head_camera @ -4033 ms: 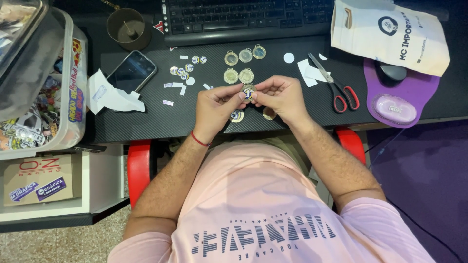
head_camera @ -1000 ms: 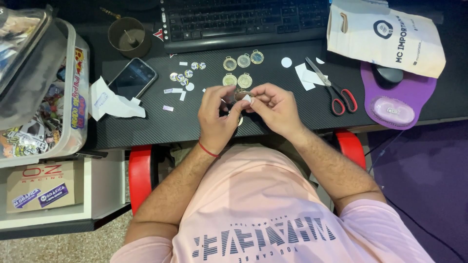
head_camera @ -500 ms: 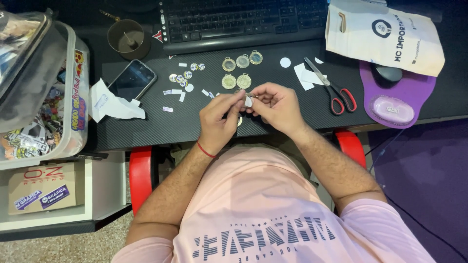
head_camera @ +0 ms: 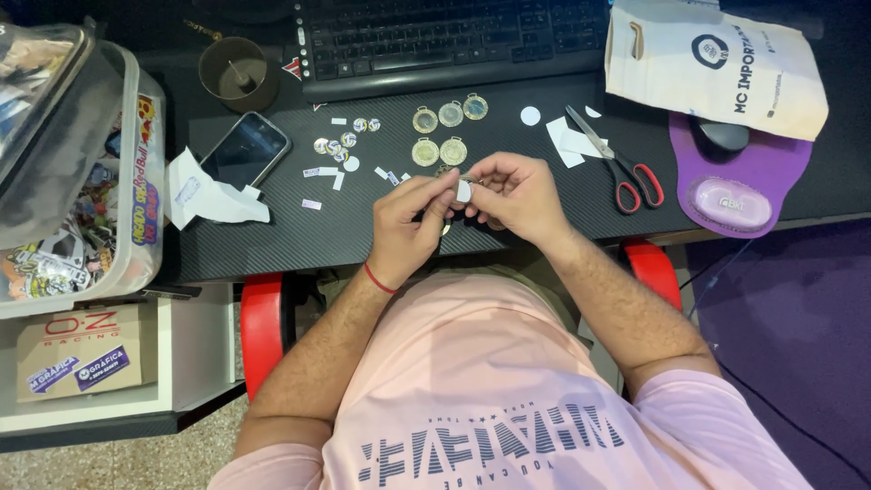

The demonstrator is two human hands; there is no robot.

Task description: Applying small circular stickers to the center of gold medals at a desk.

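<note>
Two hands meet just over the near edge of the black desk (head_camera: pixel 272 245), and between them they hold one small piece. The left hand (head_camera: pixel 410 227) has its fingers closed narrow, pinching a small white round sticker (head_camera: pixel 464 191) at its tips. The right hand (head_camera: pixel 513 195) curls its fingers around a small round medal (head_camera: pixel 444 170), mostly hidden; only a bit of metal shows beside the sticker. I judge that the sticker is being pressed onto this medal, so this piece is in work and not finished.

A little farther, five round gold medals (head_camera: pixel 439 150) lie in two short rows. Their centres look pale, but they are too small to tell if stickers are already on them. To the left of them lie several small round stickers (head_camera: pixel 334 145) with colour and some white paper scraps (head_camera: pixel 325 171), which look like leftover backing. One white paper circle (head_camera: pixel 530 115) lies to the right, still unused as it seems, beside the red-handled scissors (head_camera: pixel 621 172).

So I judge the work to be about in the middle: some pieces are laid out, one is in the hands, and loose stickers remain.

Far left lies a phone (head_camera: pixel 243 150), and at the far edge a black keyboard (head_camera: pixel 445 41).
</note>
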